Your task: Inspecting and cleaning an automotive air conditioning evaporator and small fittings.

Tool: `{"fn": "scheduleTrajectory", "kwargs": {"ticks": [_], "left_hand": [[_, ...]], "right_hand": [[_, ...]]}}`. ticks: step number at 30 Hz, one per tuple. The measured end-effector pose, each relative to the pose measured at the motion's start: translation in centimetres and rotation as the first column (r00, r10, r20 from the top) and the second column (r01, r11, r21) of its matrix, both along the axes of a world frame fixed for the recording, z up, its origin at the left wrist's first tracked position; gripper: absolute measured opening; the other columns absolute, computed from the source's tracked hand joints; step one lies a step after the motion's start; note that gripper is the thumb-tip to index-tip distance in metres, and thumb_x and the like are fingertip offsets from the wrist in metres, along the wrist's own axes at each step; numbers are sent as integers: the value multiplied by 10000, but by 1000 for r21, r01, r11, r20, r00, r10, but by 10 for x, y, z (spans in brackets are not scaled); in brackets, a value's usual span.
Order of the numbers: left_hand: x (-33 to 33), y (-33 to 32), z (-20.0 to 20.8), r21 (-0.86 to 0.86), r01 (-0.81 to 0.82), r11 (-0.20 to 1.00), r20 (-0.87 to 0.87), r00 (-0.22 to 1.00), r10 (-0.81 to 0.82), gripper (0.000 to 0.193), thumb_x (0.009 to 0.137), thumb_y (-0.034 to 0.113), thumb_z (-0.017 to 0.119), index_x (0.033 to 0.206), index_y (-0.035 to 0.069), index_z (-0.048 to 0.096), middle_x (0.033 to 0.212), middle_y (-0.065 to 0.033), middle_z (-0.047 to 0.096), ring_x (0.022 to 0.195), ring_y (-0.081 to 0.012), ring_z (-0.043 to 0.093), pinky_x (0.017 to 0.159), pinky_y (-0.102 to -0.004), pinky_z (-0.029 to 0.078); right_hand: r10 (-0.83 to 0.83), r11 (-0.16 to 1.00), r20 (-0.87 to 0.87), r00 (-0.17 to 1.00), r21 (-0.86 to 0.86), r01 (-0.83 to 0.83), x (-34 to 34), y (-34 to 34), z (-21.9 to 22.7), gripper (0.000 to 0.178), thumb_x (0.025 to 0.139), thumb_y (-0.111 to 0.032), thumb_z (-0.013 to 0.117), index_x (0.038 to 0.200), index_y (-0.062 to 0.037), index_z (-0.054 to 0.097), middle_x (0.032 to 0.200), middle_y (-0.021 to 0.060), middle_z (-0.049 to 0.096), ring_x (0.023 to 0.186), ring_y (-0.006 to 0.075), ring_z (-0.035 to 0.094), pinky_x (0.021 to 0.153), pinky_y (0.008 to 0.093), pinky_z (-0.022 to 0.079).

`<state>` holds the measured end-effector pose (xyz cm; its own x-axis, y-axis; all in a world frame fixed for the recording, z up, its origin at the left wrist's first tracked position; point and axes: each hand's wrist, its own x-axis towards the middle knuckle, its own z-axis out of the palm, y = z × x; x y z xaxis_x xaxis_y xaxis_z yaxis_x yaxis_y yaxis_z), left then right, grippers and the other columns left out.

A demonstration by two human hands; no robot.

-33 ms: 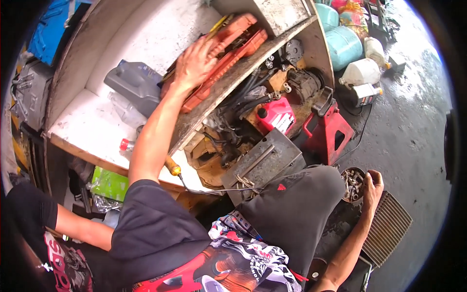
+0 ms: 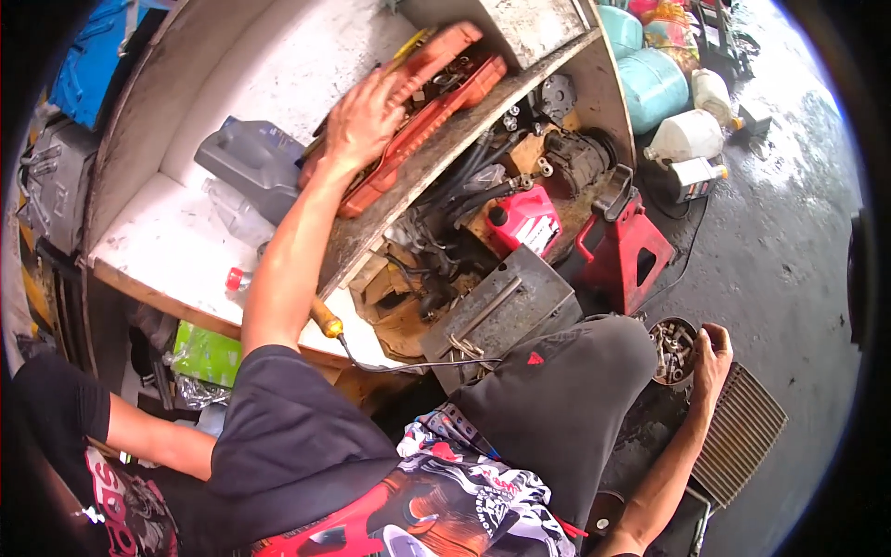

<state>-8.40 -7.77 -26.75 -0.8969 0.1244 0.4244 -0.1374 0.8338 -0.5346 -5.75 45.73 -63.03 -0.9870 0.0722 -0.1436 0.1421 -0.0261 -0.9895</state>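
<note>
My left hand [image 2: 364, 123] grips the raised lid of an orange-red tool case [image 2: 427, 135], which lies slantwise on the white shelf. Metal tools show in the gap between lid and tray. A thin yellow piece [image 2: 410, 48] sticks up behind the lid. Down at the right, my right hand [image 2: 711, 357] has its fingers curled together beside a round bowl [image 2: 670, 320] of small metal parts [image 2: 672, 355] that look like bolts and sockets. Whether that hand pinches anything small is hidden. Under it, next to my forearm, a ribbed metal panel [image 2: 738, 432] lies on the floor.
On the shelf, a grey jug [image 2: 249, 165] and a clear red-capped bottle [image 2: 243, 213] stand near my left arm. A yellow-handled corded tool [image 2: 325, 318], a grey metal box [image 2: 506, 306], a red bottle [image 2: 525, 221] and a red jack stand [image 2: 633, 249] are closer. Another person's arm [image 2: 153, 436] shows at left.
The gap between the case's lid and tray looks slightly wider, and my left hand has shifted a little left with the case. My right hand stays in place.
</note>
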Motion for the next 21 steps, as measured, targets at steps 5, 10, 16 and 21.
{"fn": "scheduleTrajectory", "kwargs": {"ticks": [5,10,16,21], "left_hand": [[-10,-15,39,29,-89,996,-125,988,92,514,973,450,374,1394,160,433,1430,-157,437,1277,-338,463,1059,-461,393],[-27,-38,75,-28,-15,999,-217,976,8,511,936,436,456,1343,127,483,1356,-150,509,1199,-347,520,977,-459,447],[-41,-47,108,157,-192,969,-119,970,211,503,838,376,542,1292,161,531,1167,-124,640,1081,-327,599,911,-439,469],[-48,-69,125,193,-193,962,-132,967,220,523,814,388,553,1295,183,531,1203,-117,631,1108,-322,592,915,-433,469]], "right_hand": [[-17,995,8,1000,103,16,3,12,-1,175,918,-143,589,1010,4,612,807,15,589,685,75,520,590,232,428],[-33,991,-30,999,130,36,-2,5,-19,168,903,-149,605,1001,-15,628,820,-9,585,716,71,499,608,229,410],[35,988,-33,999,151,-30,-7,-16,-25,156,888,-117,592,968,15,614,811,22,593,734,104,530,680,257,451],[80,984,33,996,159,-84,-1,-39,-19,131,861,-76,623,957,13,635,834,66,650,784,146,597,740,292,485]]}}
